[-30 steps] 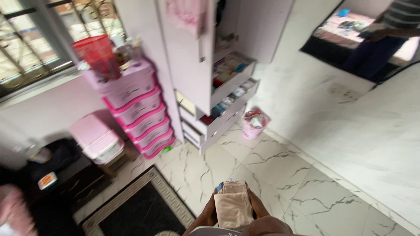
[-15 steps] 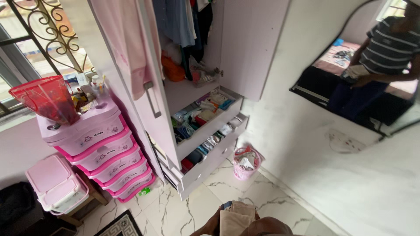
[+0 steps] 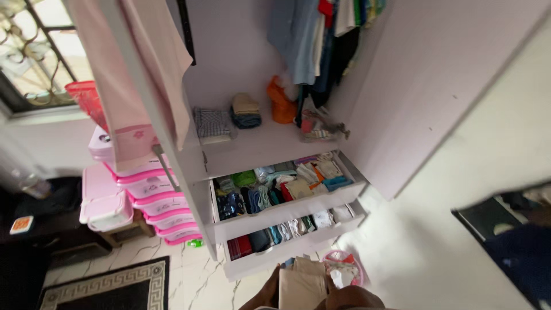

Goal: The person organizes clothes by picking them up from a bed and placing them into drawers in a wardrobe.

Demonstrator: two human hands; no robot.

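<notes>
Both my hands hold a stack of folded beige clothes (image 3: pixel 302 285) at the bottom edge of the view. My left hand (image 3: pixel 263 295) grips its left side and my right hand (image 3: pixel 349 297) its right side; only part of each hand shows. Just beyond the stack stands an open white wardrobe (image 3: pixel 396 109). Its two drawers are pulled out: the upper drawer (image 3: pixel 287 210) and the lower drawer (image 3: pixel 275 255) are both packed with folded clothes. Above them a shelf (image 3: pixel 258 146) carries small folded piles, and hanging garments (image 3: pixel 321 34) fill the top.
A pink towel (image 3: pixel 135 74) hangs over the open wardrobe door. A pink drawer tower (image 3: pixel 152 198) and a pink lidded bin (image 3: pixel 103 198) stand left by the window. A pink basket (image 3: pixel 344 274) sits on the marble floor, a black patterned rug (image 3: pixel 103 290) lower left, a mirror (image 3: pixel 505 241) on the right.
The view has swung up and closer to the wardrobe, so the shelf and both open drawers now fill the middle. My hands still hold the beige stack at the bottom.
</notes>
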